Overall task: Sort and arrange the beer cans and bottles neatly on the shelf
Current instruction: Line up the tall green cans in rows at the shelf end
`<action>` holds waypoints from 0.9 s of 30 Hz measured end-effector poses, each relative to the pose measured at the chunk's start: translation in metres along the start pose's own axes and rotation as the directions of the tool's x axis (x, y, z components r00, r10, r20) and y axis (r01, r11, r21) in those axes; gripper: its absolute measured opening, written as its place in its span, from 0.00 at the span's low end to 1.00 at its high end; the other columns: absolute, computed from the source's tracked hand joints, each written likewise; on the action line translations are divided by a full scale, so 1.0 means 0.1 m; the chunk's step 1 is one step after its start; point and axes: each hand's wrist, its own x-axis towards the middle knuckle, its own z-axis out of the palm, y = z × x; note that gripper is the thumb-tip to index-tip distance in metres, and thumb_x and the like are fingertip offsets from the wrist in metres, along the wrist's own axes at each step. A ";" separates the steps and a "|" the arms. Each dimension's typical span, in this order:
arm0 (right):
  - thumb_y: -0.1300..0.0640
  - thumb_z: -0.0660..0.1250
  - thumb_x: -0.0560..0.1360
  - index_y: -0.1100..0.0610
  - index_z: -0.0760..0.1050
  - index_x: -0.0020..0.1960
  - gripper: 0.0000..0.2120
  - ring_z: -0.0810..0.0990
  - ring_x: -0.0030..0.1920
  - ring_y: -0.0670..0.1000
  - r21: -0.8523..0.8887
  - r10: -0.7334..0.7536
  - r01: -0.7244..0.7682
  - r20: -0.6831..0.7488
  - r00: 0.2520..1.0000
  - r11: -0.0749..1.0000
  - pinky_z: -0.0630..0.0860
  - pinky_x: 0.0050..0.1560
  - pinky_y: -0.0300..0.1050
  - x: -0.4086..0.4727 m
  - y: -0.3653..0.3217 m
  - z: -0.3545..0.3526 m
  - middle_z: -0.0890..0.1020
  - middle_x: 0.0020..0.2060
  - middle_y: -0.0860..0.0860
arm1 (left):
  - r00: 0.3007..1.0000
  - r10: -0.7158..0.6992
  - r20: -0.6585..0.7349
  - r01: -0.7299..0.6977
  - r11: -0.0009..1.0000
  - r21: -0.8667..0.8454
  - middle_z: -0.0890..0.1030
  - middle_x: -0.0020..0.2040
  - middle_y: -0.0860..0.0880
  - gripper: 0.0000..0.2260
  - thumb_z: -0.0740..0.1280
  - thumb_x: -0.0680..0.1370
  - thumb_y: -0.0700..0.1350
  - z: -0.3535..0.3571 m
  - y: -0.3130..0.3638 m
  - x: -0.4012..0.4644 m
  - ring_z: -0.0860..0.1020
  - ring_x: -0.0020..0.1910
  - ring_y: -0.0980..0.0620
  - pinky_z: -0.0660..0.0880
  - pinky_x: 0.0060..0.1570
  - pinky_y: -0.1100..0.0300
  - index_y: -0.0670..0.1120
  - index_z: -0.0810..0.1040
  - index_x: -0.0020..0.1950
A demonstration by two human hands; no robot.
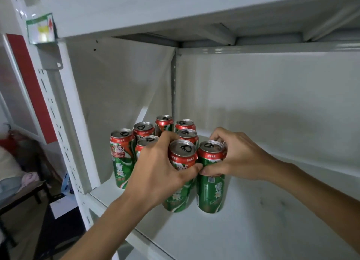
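Several green and red beer cans stand upright in the left rear corner of a white shelf (253, 220). My left hand (155, 170) wraps around a front can (181, 158), fingers behind it and thumb across its front. Just to the right, my right hand (239, 156) grips the neighbouring front can (211, 183) near its top rim. Both held cans rest on the shelf, side by side and touching. A taller-looking can (121, 158) stands at the front left of the cluster. No bottles are in view.
The shelf's white side panel (116, 84) and back wall (272, 104) close in the corner. A perforated upright post (64, 143) frames the left edge. The upper shelf (175, 12) hangs overhead. Bare shelf surface spreads to the right of the cans. A dark table (23, 193) stands at far left.
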 end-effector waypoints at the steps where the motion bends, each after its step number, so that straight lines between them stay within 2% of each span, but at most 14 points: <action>1: 0.46 0.85 0.58 0.47 0.74 0.47 0.25 0.84 0.38 0.41 0.012 0.004 -0.004 -0.002 1.000 1.000 0.77 0.34 0.36 0.01 0.00 0.01 0.85 0.39 0.43 | 1.000 0.013 0.014 -0.013 1.000 0.004 0.83 0.45 0.61 0.26 0.80 0.64 0.59 0.00 -0.02 0.01 0.82 0.43 0.66 0.80 0.41 0.66 0.55 0.74 0.56; 4: 0.44 0.85 0.57 0.47 0.74 0.48 0.27 0.84 0.39 0.40 0.024 -0.002 0.002 -0.009 1.000 1.000 0.76 0.35 0.36 0.01 -0.03 0.06 0.85 0.40 0.43 | 0.997 0.049 0.056 -0.049 0.999 -0.010 0.84 0.47 0.59 0.27 0.79 0.64 0.62 -0.03 -0.07 0.04 0.83 0.43 0.63 0.81 0.42 0.62 0.56 0.73 0.57; 7: 0.42 0.86 0.57 0.47 0.74 0.48 0.28 0.83 0.40 0.40 0.009 0.036 -0.035 -0.055 0.998 0.999 0.76 0.35 0.36 0.00 -0.05 0.11 0.84 0.41 0.42 | 0.991 0.091 0.094 -0.088 0.995 -0.037 0.84 0.47 0.59 0.27 0.79 0.65 0.62 -0.07 -0.14 0.07 0.83 0.43 0.64 0.82 0.42 0.63 0.55 0.73 0.57; 10: 0.44 0.85 0.57 0.47 0.75 0.49 0.27 0.84 0.41 0.42 0.023 0.098 -0.096 -0.087 0.991 0.995 0.80 0.38 0.42 -0.05 -0.10 0.15 0.84 0.42 0.43 | 0.982 0.135 0.134 -0.127 0.990 -0.065 0.83 0.47 0.60 0.27 0.78 0.65 0.62 -0.09 -0.18 0.05 0.82 0.44 0.64 0.81 0.43 0.63 0.55 0.72 0.57; 14: 0.48 0.84 0.56 0.47 0.76 0.49 0.26 0.84 0.42 0.43 0.041 0.197 -0.193 -0.132 0.971 0.980 0.80 0.39 0.42 -0.14 -0.18 0.19 0.84 0.42 0.42 | 0.963 0.172 0.206 -0.160 0.984 -0.075 0.80 0.53 0.60 0.32 0.78 0.67 0.61 -0.09 -0.23 0.02 0.80 0.51 0.62 0.81 0.52 0.61 0.60 0.67 0.65; 19: 0.47 0.81 0.54 0.47 0.78 0.49 0.26 0.85 0.45 0.48 0.096 0.281 -0.267 -0.209 0.936 0.959 0.84 0.45 0.55 -0.18 -0.20 0.23 0.85 0.44 0.45 | 0.942 0.200 0.268 -0.185 0.979 -0.079 0.76 0.63 0.55 0.35 0.77 0.71 0.57 -0.06 -0.25 0.02 0.77 0.60 0.55 0.75 0.62 0.59 0.58 0.61 0.71; 23: 0.48 0.81 0.54 0.47 0.80 0.50 0.26 0.85 0.46 0.48 0.122 0.279 -0.258 -0.209 0.937 0.958 0.84 0.49 0.57 -0.13 -0.23 0.25 0.85 0.46 0.45 | 0.927 0.226 0.299 -0.248 0.968 0.037 0.70 0.67 0.53 0.33 0.74 0.75 0.58 -0.08 -0.22 0.03 0.72 0.67 0.52 0.72 0.65 0.58 0.54 0.59 0.73; 27: 0.56 0.83 0.59 0.48 0.81 0.55 0.25 0.85 0.51 0.48 0.145 0.259 -0.237 -0.166 0.951 0.961 0.82 0.56 0.58 -0.09 -0.21 0.25 0.85 0.49 0.45 | 0.911 0.284 0.298 -0.373 0.876 0.307 0.61 0.70 0.48 0.32 0.66 0.78 0.63 -0.20 -0.15 0.11 0.66 0.69 0.48 0.70 0.68 0.55 0.48 0.60 0.75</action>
